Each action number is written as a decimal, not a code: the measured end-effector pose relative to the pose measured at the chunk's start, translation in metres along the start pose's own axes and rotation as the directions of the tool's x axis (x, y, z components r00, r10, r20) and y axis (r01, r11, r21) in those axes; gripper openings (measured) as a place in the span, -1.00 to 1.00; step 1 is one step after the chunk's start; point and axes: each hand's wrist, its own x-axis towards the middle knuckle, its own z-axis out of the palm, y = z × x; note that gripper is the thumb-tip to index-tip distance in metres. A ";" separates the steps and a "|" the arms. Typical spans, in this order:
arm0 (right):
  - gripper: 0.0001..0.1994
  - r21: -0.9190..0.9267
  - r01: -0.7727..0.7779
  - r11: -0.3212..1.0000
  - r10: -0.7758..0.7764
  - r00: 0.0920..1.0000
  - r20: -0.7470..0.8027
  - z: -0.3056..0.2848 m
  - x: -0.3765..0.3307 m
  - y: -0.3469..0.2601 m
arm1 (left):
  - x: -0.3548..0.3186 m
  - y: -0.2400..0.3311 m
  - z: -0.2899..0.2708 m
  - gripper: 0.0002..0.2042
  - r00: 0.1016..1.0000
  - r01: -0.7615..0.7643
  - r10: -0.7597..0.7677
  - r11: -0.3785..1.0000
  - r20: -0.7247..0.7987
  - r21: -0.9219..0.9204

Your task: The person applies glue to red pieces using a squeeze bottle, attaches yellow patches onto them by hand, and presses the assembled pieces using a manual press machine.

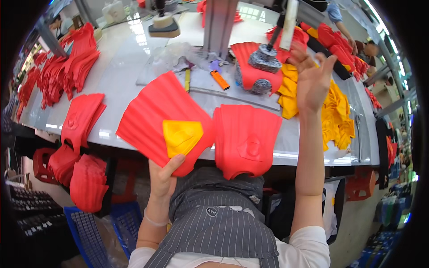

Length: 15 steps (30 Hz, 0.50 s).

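Left hand [164,175] holds red fin [156,117] tilted, wide end up-left

White worktable [125,67] with red ribbed pieces [246,136], yellow pieces [336,111], orange lighter [220,80].

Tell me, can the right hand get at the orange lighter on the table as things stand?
Probably yes. The right hand is raised, open and empty, and the orange lighter lies uncovered on the table to its left, with nothing across the way.
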 end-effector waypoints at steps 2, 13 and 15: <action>-0.69 -0.004 0.176 0.984 -0.170 0.957 0.235 -0.003 0.028 -0.028 | 0.002 -0.005 0.003 -0.40 1.000 -0.006 0.006 1.000 -0.007 0.006; -0.64 -0.369 -0.160 0.916 0.147 0.987 -0.064 0.035 0.021 0.004 | 0.000 0.005 -0.019 -0.34 0.997 -0.046 0.052 0.994 -0.056 0.098; -0.68 -0.563 0.230 0.794 -0.199 0.973 0.116 0.076 0.057 -0.029 | 0.002 0.004 -0.025 -0.35 0.995 -0.058 0.066 0.993 -0.075 0.107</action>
